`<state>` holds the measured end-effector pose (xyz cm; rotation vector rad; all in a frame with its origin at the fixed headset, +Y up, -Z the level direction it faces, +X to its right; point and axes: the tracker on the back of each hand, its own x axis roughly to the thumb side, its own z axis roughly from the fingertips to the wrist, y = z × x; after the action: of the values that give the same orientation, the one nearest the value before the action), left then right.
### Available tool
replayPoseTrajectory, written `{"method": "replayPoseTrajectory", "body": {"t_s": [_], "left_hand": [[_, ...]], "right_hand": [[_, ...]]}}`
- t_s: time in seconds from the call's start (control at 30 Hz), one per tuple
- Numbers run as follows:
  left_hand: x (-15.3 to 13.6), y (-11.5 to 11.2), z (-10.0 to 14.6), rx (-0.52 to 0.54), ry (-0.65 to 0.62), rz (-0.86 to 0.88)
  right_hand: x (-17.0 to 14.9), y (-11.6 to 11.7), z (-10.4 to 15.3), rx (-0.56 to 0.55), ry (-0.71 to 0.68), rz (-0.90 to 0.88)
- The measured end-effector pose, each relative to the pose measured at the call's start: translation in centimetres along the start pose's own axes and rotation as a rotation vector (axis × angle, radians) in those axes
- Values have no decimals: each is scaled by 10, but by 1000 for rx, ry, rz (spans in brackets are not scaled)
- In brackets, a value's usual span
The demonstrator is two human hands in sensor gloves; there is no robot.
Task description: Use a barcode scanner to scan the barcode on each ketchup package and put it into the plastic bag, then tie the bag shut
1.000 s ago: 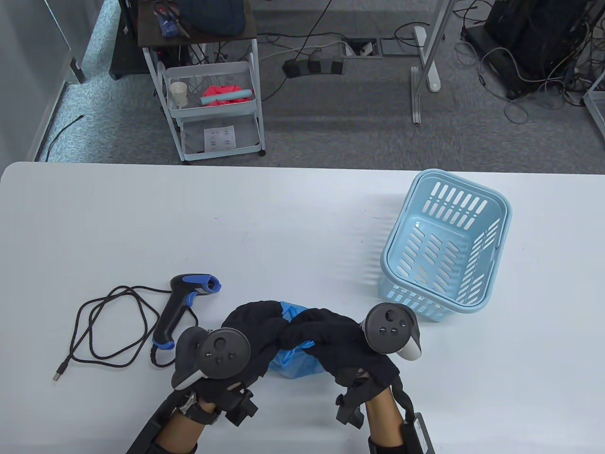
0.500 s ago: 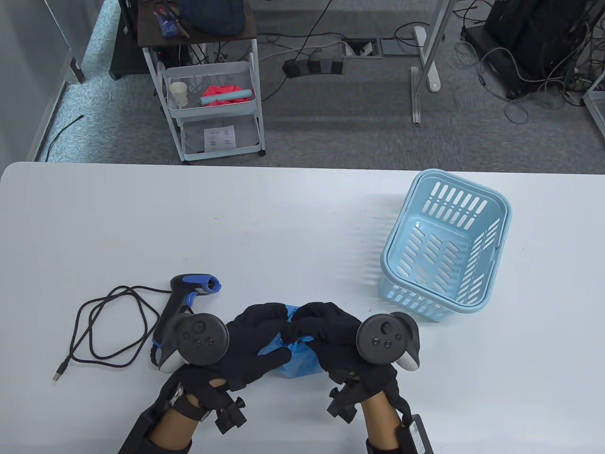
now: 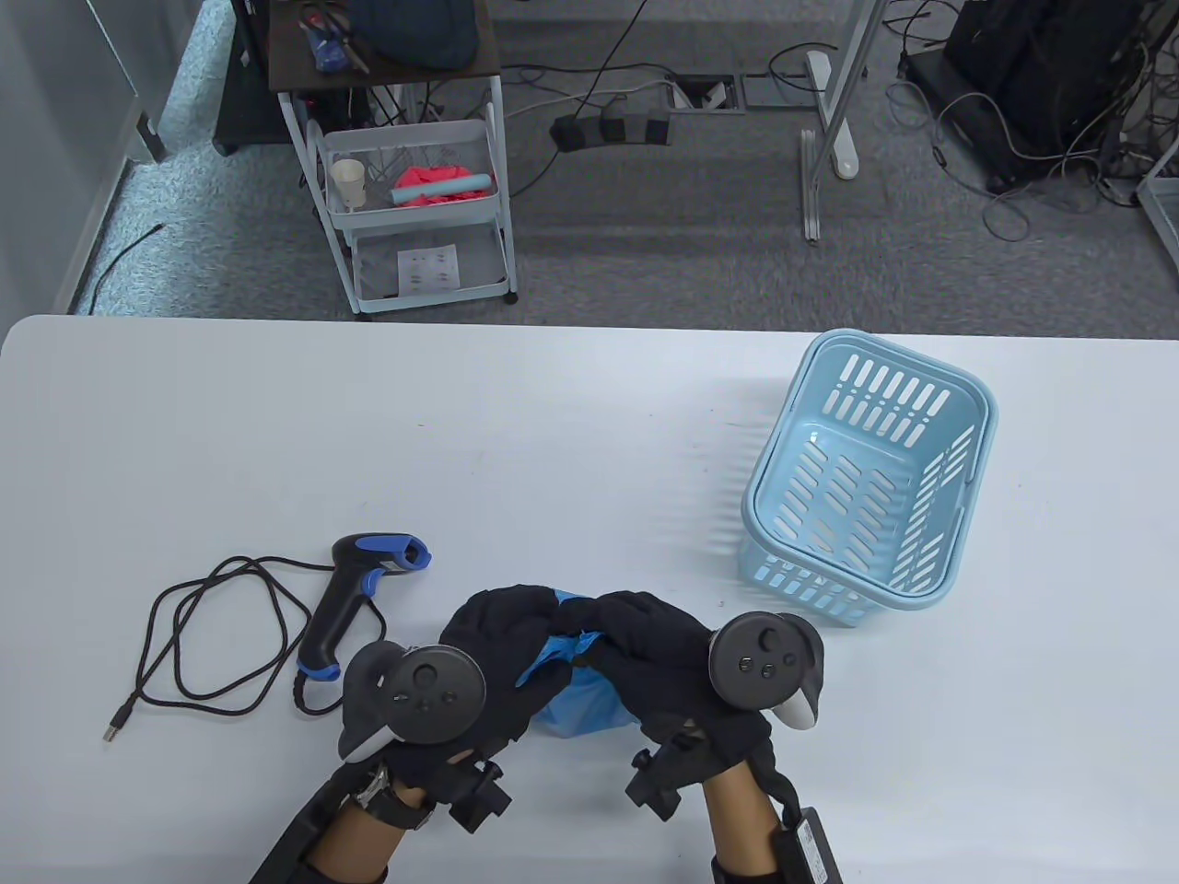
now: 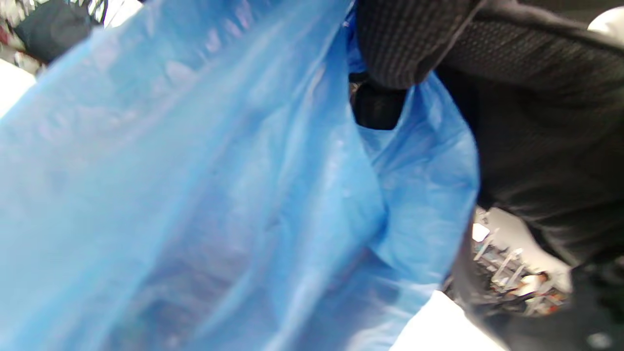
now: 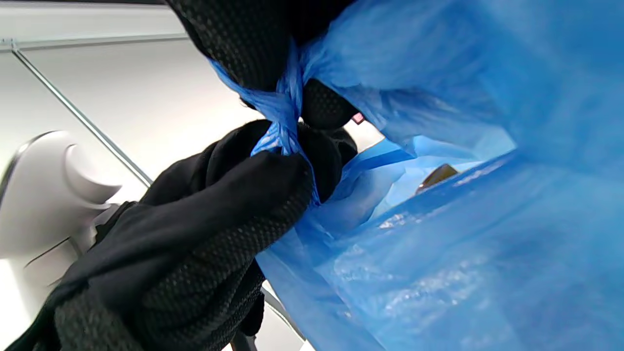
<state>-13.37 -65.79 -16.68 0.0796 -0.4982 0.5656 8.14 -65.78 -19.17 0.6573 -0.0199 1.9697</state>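
Note:
A blue plastic bag [image 3: 589, 702] sits near the table's front edge, mostly covered by both gloved hands. My left hand [image 3: 505, 635] and right hand [image 3: 636, 631] meet above it, each pinching a twisted strand of the bag's top. In the right wrist view the strands [image 5: 287, 109] cross in a knot between the fingers [image 5: 253, 195]. The bag [image 4: 219, 195] fills the left wrist view. A brownish package corner [image 5: 436, 176] shows inside the bag. The black and blue barcode scanner [image 3: 355, 594] lies left of the hands, untouched.
The scanner's black cable [image 3: 203, 635] loops across the table at the left. A light blue slotted basket [image 3: 866, 479] stands at the right, with nothing visible inside. A white trolley [image 3: 414, 212] stands on the floor behind the table.
The left wrist has rolled back to its earlier pose and the right hand has shifted slightly right. Both hands stay closed together on the bag's top.

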Motion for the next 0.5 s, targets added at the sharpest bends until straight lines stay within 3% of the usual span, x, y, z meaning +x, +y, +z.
{"method": "replayPoseTrajectory", "body": {"t_s": [0.17,0.5], "left_hand": [[8,1,3,69,26,-207],[5,0,3,97,71,-336]], "right_hand": [[3,1,0,-4,-16,18],[9,6,-2,134,-50,80]]}}
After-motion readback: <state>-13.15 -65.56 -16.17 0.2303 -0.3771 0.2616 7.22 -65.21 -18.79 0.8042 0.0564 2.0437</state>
